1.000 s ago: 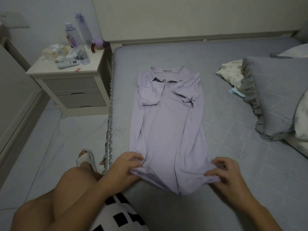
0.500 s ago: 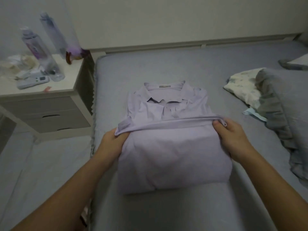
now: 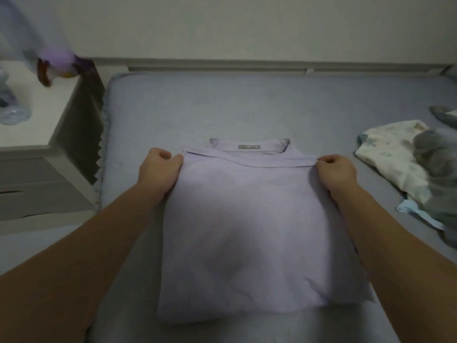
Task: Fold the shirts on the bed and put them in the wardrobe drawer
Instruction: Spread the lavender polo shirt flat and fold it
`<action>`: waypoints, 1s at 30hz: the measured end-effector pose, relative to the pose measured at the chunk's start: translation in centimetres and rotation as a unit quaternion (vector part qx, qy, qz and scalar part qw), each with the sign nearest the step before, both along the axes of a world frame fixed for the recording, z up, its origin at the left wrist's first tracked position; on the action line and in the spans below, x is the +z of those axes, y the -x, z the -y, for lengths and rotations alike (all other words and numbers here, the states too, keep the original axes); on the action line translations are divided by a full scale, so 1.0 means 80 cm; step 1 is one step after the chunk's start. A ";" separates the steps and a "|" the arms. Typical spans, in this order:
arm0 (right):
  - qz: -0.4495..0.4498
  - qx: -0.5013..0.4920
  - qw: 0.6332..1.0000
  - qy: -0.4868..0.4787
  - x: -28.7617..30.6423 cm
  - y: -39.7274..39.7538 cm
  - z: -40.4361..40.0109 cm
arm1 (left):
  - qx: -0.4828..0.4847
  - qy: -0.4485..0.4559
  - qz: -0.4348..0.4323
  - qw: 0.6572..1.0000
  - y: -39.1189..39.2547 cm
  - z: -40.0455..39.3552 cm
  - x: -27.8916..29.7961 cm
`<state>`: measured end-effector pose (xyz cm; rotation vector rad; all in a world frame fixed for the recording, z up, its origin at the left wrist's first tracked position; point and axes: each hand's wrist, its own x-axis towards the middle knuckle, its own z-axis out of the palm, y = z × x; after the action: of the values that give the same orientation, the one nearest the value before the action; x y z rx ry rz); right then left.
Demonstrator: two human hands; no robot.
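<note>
A lilac shirt (image 3: 247, 231) lies folded in half on the grey bed (image 3: 222, 107), its hem brought up near the collar, where a grey label shows. My left hand (image 3: 160, 169) pinches the hem's left corner. My right hand (image 3: 337, 172) pinches the hem's right corner. Both hands rest on the bed at the shirt's top edge, arms stretched along its sides. The wardrobe drawer is out of view.
A white nightstand (image 3: 37, 134) with drawers stands left of the bed, carrying clear bottles (image 3: 12, 107) and a purple object (image 3: 59, 63). A floral cloth (image 3: 390, 149) and grey bedding (image 3: 437, 169) lie at the right. The wall runs behind the bed.
Both hands have carried the shirt's bottom hem from the near edge up to the collar, covering the folded sleeves. The view has moved closer over the bed.
</note>
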<state>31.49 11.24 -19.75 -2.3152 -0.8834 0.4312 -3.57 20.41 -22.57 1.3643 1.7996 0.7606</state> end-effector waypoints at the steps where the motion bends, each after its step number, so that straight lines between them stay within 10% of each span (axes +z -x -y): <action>1: 0.020 -0.009 1.000 -0.006 -0.006 0.000 0.006 | 0.002 -0.028 -0.002 1.000 0.005 0.007 -0.004; 5: 0.122 0.030 0.991 0.049 -0.010 0.012 0.065 | -0.008 0.012 0.005 1.000 0.025 0.045 -0.011; 10: -0.071 -0.022 0.995 0.064 0.003 0.041 0.198 | -0.076 0.188 0.183 0.962 0.029 0.138 0.010; 20: -0.399 -0.135 0.891 -0.169 -0.027 0.088 0.317 | 0.033 0.239 0.183 0.953 0.030 0.327 0.022; 24: -0.327 -0.172 0.917 -0.152 -0.027 0.056 0.375 | -0.079 0.302 0.201 0.929 0.035 0.427 0.034; 30: 0.007 -0.105 0.993 -0.049 -0.002 0.058 0.442 | -0.283 0.202 -0.131 0.928 0.023 0.507 0.058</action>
<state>26.83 -24.12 -19.93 -2.2929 -0.6429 0.2768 -5.40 -20.14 -17.96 1.6273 1.5106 -0.1011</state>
